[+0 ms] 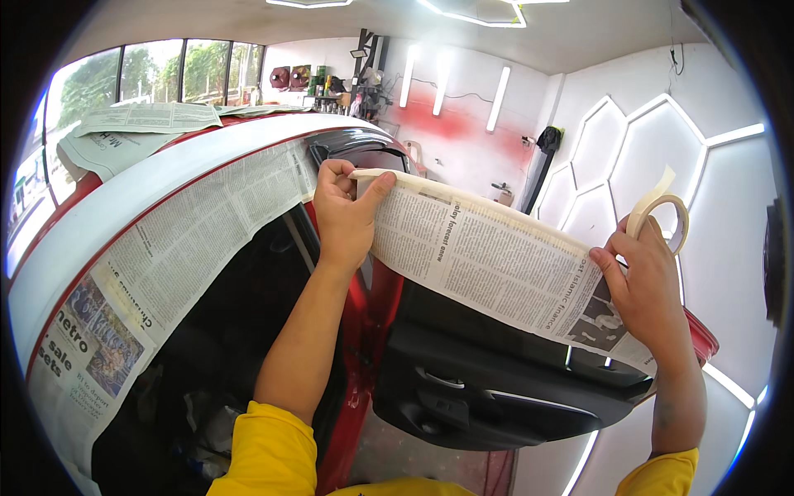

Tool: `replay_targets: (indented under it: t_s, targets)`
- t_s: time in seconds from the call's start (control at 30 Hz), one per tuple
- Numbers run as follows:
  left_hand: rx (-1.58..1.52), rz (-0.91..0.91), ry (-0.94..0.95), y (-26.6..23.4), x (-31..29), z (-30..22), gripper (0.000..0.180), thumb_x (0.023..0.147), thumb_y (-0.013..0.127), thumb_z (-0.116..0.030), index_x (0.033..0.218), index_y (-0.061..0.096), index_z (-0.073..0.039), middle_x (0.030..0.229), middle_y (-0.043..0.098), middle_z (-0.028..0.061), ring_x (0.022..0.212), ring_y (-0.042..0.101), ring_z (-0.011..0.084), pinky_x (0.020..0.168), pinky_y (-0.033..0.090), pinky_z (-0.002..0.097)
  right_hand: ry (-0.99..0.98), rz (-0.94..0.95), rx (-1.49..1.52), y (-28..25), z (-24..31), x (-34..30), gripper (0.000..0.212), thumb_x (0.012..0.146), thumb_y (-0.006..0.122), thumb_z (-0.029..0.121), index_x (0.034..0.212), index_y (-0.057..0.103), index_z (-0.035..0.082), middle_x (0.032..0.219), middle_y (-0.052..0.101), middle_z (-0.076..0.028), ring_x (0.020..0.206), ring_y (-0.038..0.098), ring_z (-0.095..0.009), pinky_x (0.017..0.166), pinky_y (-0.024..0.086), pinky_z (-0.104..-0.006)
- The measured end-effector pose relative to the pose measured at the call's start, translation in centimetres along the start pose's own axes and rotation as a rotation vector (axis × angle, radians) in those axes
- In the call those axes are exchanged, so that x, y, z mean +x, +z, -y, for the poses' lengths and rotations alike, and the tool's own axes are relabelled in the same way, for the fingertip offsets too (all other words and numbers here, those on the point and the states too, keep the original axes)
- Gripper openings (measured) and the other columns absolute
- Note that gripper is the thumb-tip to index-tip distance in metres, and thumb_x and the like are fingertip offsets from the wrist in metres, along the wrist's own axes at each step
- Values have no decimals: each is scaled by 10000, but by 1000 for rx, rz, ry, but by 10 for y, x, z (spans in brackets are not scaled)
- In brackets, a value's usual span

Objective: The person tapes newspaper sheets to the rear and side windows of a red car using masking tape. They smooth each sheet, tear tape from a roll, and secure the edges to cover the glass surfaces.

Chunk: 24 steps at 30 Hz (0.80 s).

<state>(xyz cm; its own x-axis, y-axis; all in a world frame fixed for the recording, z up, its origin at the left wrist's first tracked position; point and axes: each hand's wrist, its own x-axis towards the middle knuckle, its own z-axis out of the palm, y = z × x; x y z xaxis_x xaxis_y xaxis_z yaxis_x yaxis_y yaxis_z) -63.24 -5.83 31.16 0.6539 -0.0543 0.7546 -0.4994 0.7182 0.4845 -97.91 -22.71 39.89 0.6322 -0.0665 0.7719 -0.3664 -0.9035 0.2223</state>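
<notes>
A long strip of newspaper (488, 256) is stretched between my hands, with pale masking tape along its upper edge. My left hand (347, 211) pinches the strip's left end near the car's front pillar. At the other end, my right hand (641, 281) grips the strip between thumb and fingers. A masking tape roll (683, 223) sits at the right hand's fingers, with a loose tape end sticking up. The strip hangs in front of the open black-lined car door (496, 376). More newspaper (178, 219) is fixed along the roof edge, over the door opening, at left.
The car's white roof (99, 194) has red edges and further paper sheets (136, 124) on top. A red door pillar (351, 413) stands below my left forearm. Shelves with bottles and cans (331, 91) are at the back. Hexagonal lights (653, 107) line the right wall.
</notes>
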Motion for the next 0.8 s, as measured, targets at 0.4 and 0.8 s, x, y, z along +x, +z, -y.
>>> replay_targets:
  t_s: [0.4,0.8]
  targets:
    - [0,-68,52,4,1,13,416,952,847,-17,1122,472,-75,1019,711,96,910,685,119,810,556,246,21,4,-48,0,3,6,285,973,790,219,888,713,-41,1010,612,-178,966,620,-357,829,499,-487]
    - [-33,-106,95,4,2,24,453,936,867,-22,1168,482,-73,1051,713,93,943,687,128,839,555,258,-41,-47,-159,5,5,7,269,904,848,191,851,716,-37,992,636,-177,970,636,-342,792,522,-465]
